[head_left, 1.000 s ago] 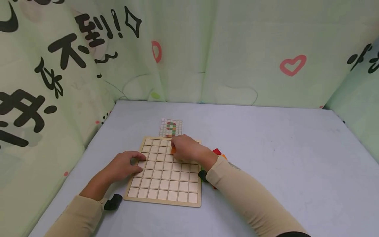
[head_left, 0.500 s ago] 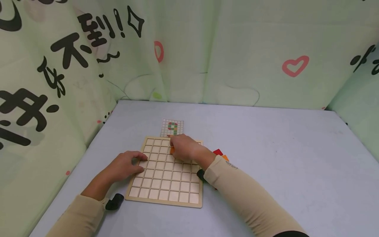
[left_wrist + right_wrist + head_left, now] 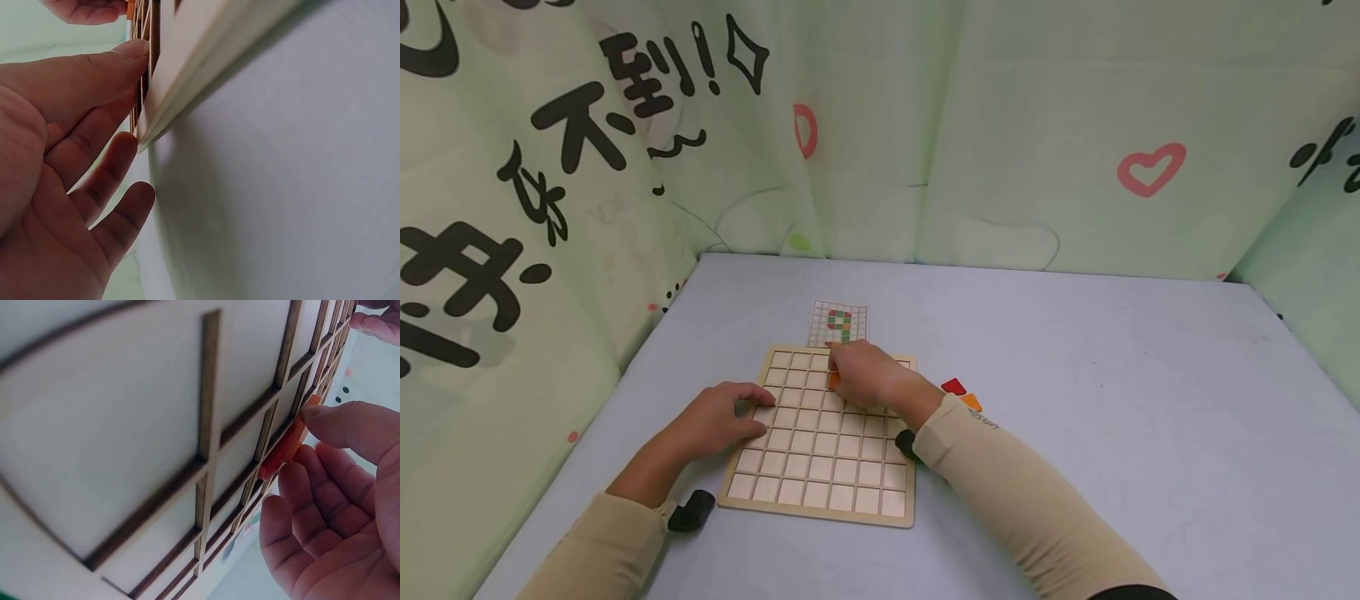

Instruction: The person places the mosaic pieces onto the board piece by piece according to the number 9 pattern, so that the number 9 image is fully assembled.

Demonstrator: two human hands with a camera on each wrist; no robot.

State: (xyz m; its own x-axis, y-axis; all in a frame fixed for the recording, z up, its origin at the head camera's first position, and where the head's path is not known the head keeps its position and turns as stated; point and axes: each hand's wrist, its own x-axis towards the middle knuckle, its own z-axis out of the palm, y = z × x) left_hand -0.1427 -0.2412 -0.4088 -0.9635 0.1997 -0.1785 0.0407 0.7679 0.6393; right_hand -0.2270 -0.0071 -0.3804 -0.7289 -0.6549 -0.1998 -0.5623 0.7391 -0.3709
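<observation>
Pinching orange tile [image 3: 834, 382] over far half of board [image 3: 816, 513]: right hand [image 3: 868, 373]. Left hand [image 3: 715, 421] rests, fingers loose, on left edge. Tile likely light, stiff, slickish; grip opposite edges.

Near cells open, far right blocked.
Wooden grid board [image 3: 820, 446]: lowest rows uncovered, easy approach over the near rim. A lane of bare cells also runs between the left hand [image 3: 718, 421], at the left rim, and the right hand [image 3: 868, 373], over the upper cells. Right hand and pinched orange tile [image 3: 834, 381] obstruct there; the right sleeve [image 3: 1015, 483] bars entry across the right rim (black wrist device [image 3: 906, 444] adds bulk). Loose red tile [image 3: 954, 386] and a second orange piece [image 3: 972, 402] lie just beyond that forearm. Pattern card [image 3: 839, 320] sits close against the far rim. Widest passage: white tabletop [image 3: 1135, 400] farther right, up to the curtain [image 3: 1022, 125] behind.
</observation>
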